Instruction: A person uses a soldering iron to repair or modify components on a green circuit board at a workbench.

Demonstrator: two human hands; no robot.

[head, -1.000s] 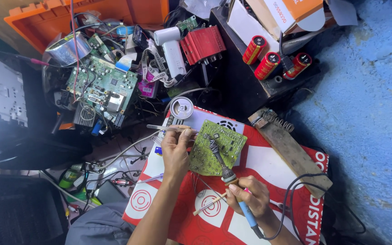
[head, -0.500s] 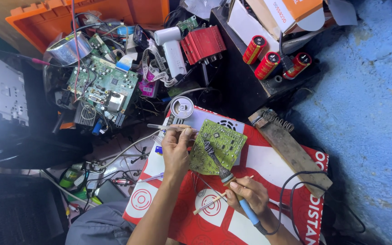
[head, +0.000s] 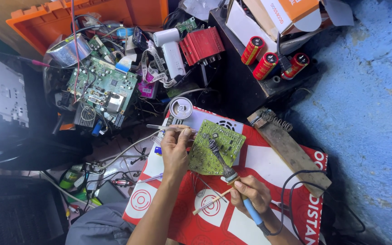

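While the left hand (head: 176, 149) curls over the near edge of a green circuit board (head: 216, 147), its fingers pinch a pair of slim metal tweezers (head: 164, 128) that point away to the left. That forearm rises from the bottom of the view, wrist straight. The right hand (head: 252, 194) is closed in a pen-like grip around the blue handle of a soldering iron (head: 232, 181), whose metal tip slants up and left to meet the middle of the board. A thin wooden stick (head: 212, 201) juts out from under this hand; whether the fingers grip it cannot be told. The board lies tilted on a red and white printed sheet (head: 268, 168) covering the worktop. Just beyond it sits a small round tin (head: 180, 108). To the right lies a worn wooden block (head: 289, 152), and a black cord (head: 296, 199) loops from the iron.
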